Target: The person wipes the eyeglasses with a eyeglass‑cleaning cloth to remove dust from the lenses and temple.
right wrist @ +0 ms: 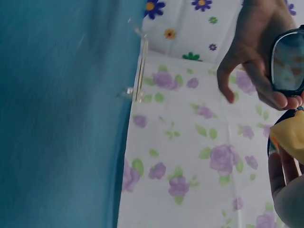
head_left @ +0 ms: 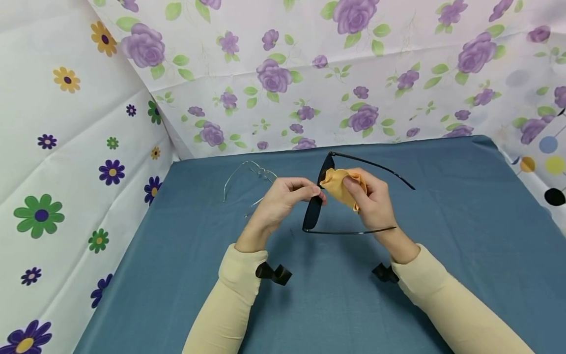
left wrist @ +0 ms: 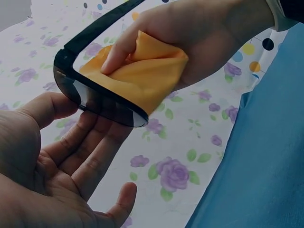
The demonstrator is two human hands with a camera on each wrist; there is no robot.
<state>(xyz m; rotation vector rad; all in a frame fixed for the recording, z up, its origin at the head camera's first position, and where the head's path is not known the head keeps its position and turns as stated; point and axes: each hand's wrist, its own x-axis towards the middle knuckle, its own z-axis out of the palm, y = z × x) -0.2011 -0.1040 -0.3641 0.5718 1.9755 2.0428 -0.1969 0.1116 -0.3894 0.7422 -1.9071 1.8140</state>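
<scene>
Dark sunglasses [head_left: 313,212] with black temples are held up over the blue cloth, lenses toward the left and temples reaching right. My left hand [head_left: 287,194] pinches them at the middle of the frame between thumb and fingers. In my right hand [head_left: 376,199] a crumpled yellow cloth [head_left: 338,186] is gripped and lies against the inner face of the far lens. The left wrist view shows this yellow cloth [left wrist: 142,76] behind the rim, with the right thumb on it. In the right wrist view one lens [right wrist: 289,61] stands beside the left fingers.
Thin wire-framed clear glasses [head_left: 261,172] lie on the blue tablecloth [head_left: 194,236], partly hidden behind my left hand. White flowered sheets [head_left: 247,59] rise at the back and left. Black straps [head_left: 274,273] hang at both wrists.
</scene>
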